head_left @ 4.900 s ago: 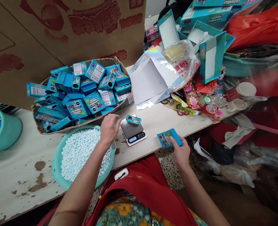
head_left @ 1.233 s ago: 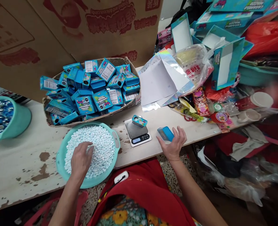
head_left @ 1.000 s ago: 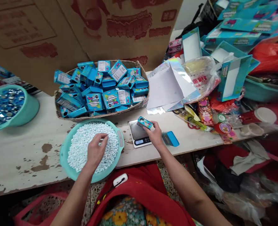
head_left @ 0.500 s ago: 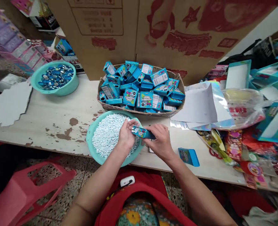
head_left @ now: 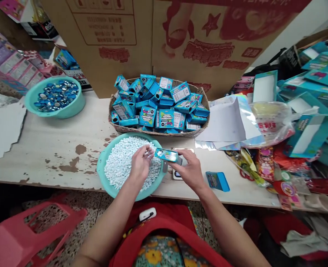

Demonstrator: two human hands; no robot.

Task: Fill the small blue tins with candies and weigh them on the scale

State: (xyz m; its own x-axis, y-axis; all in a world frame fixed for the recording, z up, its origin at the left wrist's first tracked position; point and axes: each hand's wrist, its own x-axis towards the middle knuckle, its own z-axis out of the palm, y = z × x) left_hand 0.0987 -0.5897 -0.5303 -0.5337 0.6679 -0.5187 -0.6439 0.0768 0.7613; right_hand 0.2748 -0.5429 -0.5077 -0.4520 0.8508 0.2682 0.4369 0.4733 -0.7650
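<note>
My right hand (head_left: 191,168) grips a small blue candy box (head_left: 166,155), its near end pointing left over the basin's right side. Over the white candies my left hand (head_left: 139,165) is closed, fingertips curled together just left of the box; whatever lies in them is too small to make out. Those small white candies (head_left: 121,159) fill a turquoise basin (head_left: 100,170). Partly hidden below my right hand lies a flat white device (head_left: 177,175) with a dark display. Another blue box (head_left: 217,181) rests on the table to the right.
Behind the basin, a cut-down cardboard tray (head_left: 158,133) is heaped with blue candy boxes. A second turquoise basin (head_left: 77,106) at left holds shiny blue pieces. Paper sheets (head_left: 225,122), wrappers and opened blue cartons crowd the right. A pink stool (head_left: 19,230) stands lower left.
My left hand has drawn away from the box's end, and its fingers have curled in. The box has turned slightly in my right hand. The camera view has shifted a little.
</note>
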